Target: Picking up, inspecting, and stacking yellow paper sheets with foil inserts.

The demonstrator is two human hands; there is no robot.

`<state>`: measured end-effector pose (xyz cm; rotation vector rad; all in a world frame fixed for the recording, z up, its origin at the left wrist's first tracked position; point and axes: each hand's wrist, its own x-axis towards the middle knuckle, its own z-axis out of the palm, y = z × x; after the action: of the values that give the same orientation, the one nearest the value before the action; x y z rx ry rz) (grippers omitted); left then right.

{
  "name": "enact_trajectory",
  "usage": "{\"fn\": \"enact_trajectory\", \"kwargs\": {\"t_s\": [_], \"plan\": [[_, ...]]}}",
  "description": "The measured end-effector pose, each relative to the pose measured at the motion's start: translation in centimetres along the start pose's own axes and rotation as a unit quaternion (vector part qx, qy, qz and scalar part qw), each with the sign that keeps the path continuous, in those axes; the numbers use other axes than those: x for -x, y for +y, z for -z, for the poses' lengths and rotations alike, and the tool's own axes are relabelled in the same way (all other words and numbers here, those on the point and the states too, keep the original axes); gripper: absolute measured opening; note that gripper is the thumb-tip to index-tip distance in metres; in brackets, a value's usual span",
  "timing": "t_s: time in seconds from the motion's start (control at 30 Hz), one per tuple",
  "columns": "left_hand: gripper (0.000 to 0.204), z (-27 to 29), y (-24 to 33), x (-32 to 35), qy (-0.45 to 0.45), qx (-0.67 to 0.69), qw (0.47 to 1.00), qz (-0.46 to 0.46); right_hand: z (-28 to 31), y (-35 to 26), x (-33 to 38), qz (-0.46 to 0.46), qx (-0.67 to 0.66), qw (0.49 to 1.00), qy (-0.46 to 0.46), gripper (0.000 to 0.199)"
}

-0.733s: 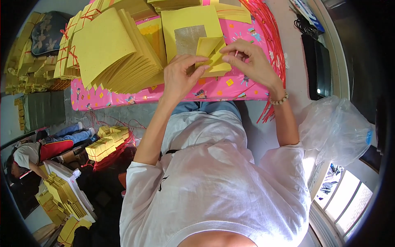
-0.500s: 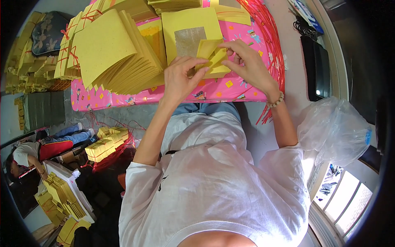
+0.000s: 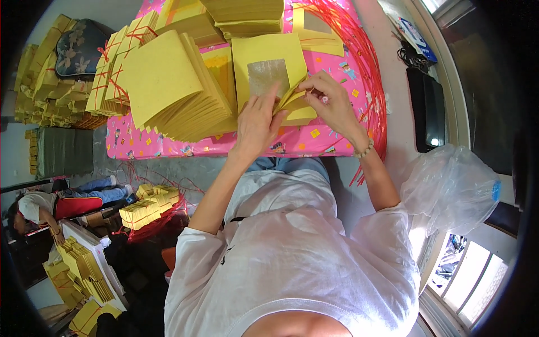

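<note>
On the pink table, a yellow paper sheet with a silver-grey patch [image 3: 266, 76] lies on top of more yellow paper. At its lower right, a yellow paper sheet [image 3: 291, 100] is bent up into a narrow fold between my hands. My left hand [image 3: 258, 124] grips the fold's left end with the thumb, its blurred index finger stretched over the silver patch. My right hand [image 3: 332, 106], a beaded bracelet at its wrist, pinches the upper right edge between thumb and fingers. To the left leans a thick fanned stack of yellow paper [image 3: 165, 84].
Red-tied bundles [image 3: 112, 73] and another paper stack [image 3: 247, 17] fill the table's far side. Red strings [image 3: 368, 73] hang along its right edge. A clear plastic bag [image 3: 449, 188] is at right. Lower left, another person [image 3: 39, 208] works by a white table with yellow paper.
The bent sheet has gone from a spread flap to a narrower fold. My left index finger now stretches toward the silver patch. The table sits lower in the picture as the view shifted.
</note>
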<state>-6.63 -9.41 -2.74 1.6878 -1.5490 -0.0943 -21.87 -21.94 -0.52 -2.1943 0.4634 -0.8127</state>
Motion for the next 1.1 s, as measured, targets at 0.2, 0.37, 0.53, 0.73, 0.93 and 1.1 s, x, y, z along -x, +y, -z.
{"fn": "enact_trajectory", "kwargs": {"t_s": [0.2,0.37,0.53,0.73,0.93,1.1], "plan": [[0.024,0.3,0.3,-1.0,0.024,-0.016,1.0,0.005,-0.2,2.0,0.1,-0.173,-0.181,0.966,0.061,0.036],[0.026,2.2,2.2,-1.7,0.043,-0.086,0.994,-0.049,0.3,0.8,-3.0,0.075,0.172,0.975,0.115,0.039],[0.03,4.5,3.7,-3.0,0.058,-0.117,0.987,-0.091,2.3,0.7,-4.3,0.136,0.168,0.976,0.031,0.034],[0.043,6.3,5.1,-3.6,0.197,-0.025,0.977,-0.074,4.5,-0.1,-4.9,0.123,-0.06,0.983,0.121,0.022],[0.037,5.6,5.3,-3.8,0.162,0.076,0.981,0.075,5.7,-1.2,-4.4,-0.014,-0.207,0.965,0.162,0.015],[0.025,4.1,3.7,-4.1,0.129,0.052,0.986,0.089,5.7,-1.3,-4.1,-0.064,-0.254,0.958,0.12,0.018]]}}
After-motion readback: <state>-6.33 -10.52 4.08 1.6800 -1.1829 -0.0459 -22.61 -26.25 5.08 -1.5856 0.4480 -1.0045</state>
